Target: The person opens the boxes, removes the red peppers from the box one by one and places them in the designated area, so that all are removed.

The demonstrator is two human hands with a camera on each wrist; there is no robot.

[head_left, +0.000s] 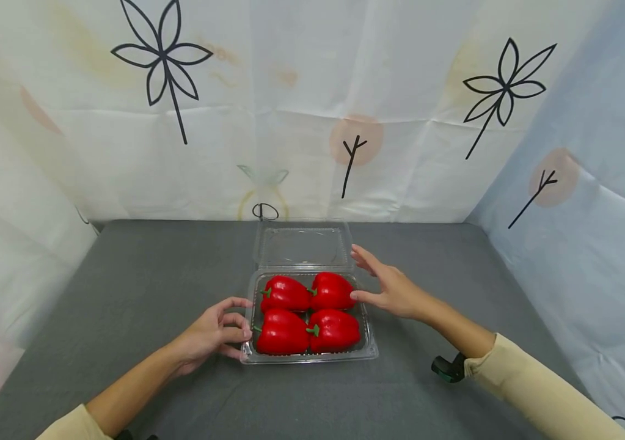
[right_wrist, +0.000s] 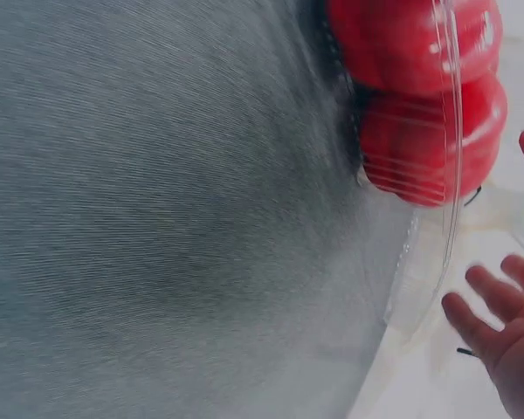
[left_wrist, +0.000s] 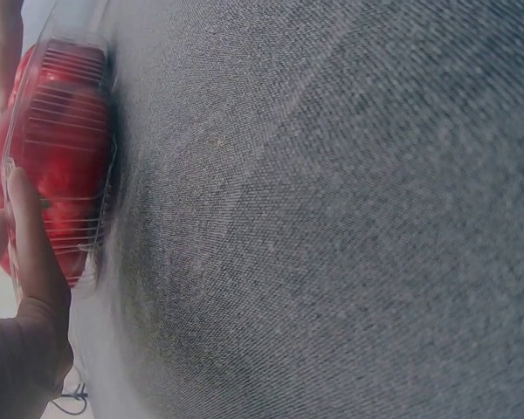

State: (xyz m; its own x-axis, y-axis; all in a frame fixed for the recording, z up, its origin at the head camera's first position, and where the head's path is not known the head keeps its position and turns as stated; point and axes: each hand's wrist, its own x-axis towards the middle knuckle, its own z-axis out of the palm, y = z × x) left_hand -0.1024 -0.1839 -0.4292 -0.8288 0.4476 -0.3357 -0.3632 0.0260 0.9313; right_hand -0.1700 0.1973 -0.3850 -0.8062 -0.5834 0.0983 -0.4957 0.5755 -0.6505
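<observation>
A clear plastic clamshell container [head_left: 312,360] stands on the grey cloth, its lid [head_left: 307,247] swung open towards the back wall. Several glossy red bell peppers [head_left: 281,332] lie in the base in two rows, stems pointing left. My left hand [head_left: 210,336] holds the base at its left rim, with bent fingers; one finger [left_wrist: 37,253] lies along the outer side wall in the left wrist view. Over the right edge hovers my right hand [head_left: 394,290], fingers spread, thumb near the back right pepper [head_left: 333,291]. That hand's fingers [right_wrist: 472,323] are apart and hold nothing in the right wrist view.
Grey cloth [head_left: 169,269] covers the table around the container. A white printed curtain [head_left: 290,79] hangs behind, with more fabric [head_left: 614,244] along the right side. A dark wrist device [head_left: 448,369] is by the right sleeve.
</observation>
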